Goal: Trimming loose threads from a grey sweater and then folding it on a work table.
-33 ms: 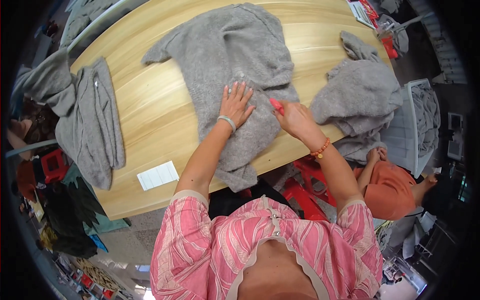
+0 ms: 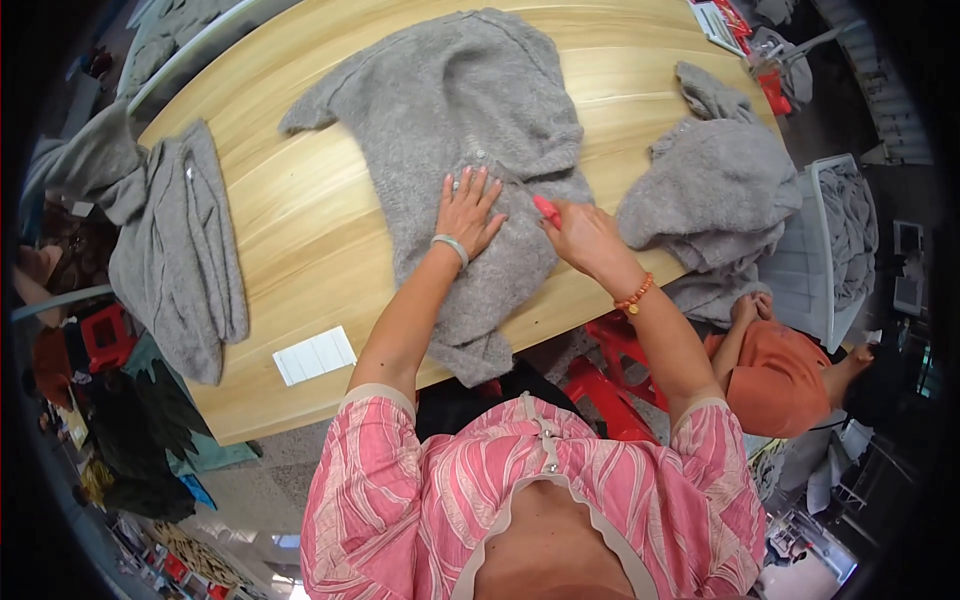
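Grey knits (image 2: 852,225) are held in a pale plastic bin (image 2: 806,285). A fuzzy, rumpled grey knitted garment (image 2: 455,110) is spread on the light wooden counter (image 2: 300,220), pressed by the flat, splayed left hand (image 2: 468,213); a pink-handled tool (image 2: 546,210) is gripped in the curled right hand (image 2: 588,239).

One pink tool (image 2: 546,209), one white slip (image 2: 314,356)

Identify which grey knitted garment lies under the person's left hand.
The middle grey knitted garment, beneath the left hand; the left-side garment and right-side garment lie apart.
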The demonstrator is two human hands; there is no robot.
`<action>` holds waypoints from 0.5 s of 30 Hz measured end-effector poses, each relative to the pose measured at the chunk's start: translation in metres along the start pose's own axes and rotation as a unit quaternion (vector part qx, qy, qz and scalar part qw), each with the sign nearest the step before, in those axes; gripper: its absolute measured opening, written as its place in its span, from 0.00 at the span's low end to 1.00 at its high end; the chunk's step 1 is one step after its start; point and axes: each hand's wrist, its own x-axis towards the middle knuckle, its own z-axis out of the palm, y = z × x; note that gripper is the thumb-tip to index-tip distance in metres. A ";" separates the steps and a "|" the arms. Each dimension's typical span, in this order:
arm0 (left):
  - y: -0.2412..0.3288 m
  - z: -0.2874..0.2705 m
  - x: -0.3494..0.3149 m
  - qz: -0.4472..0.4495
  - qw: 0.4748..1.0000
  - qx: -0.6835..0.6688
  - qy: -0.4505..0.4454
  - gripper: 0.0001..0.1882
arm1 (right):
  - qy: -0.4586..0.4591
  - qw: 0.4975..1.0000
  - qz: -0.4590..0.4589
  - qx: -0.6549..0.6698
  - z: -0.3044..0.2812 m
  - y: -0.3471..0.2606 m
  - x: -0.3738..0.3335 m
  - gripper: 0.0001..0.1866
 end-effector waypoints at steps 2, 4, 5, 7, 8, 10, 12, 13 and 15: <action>-0.002 0.000 -0.002 -0.001 1.000 -0.003 0.001 0.29 | -0.004 1.000 -0.010 0.006 0.005 -0.002 0.008 0.14; -0.003 -0.001 0.001 -0.004 1.000 -0.003 0.001 0.28 | -0.008 1.000 -0.022 0.000 0.004 -0.004 0.005 0.15; -0.003 -0.002 -0.001 -0.005 1.000 0.004 -0.001 0.28 | -0.047 0.998 -0.048 0.009 0.004 -0.006 -0.002 0.16; -0.002 -0.002 -0.004 -0.008 1.000 0.010 -0.005 0.27 | -0.089 0.993 -0.073 0.017 0.002 -0.009 -0.014 0.17; -0.005 -0.001 -0.004 -0.005 1.000 0.013 0.006 0.27 | -0.103 0.992 -0.066 0.027 -0.001 -0.011 -0.020 0.17; -0.010 0.001 -0.009 -0.006 1.000 0.017 0.014 0.27 | -0.121 0.990 -0.063 0.038 0.000 -0.014 -0.030 0.17; -0.011 0.003 -0.014 0.007 0.999 0.019 0.027 0.27 | -0.127 0.990 -0.044 0.039 0.004 -0.015 -0.035 0.19; -0.010 0.003 -0.021 0.005 0.999 0.018 0.026 0.27 | -0.132 0.990 -0.040 0.035 0.005 -0.018 -0.038 0.20; -0.004 0.003 -0.032 0.002 1.000 0.027 -0.003 0.27 | -0.121 0.992 -0.037 0.027 0.013 -0.022 -0.045 0.20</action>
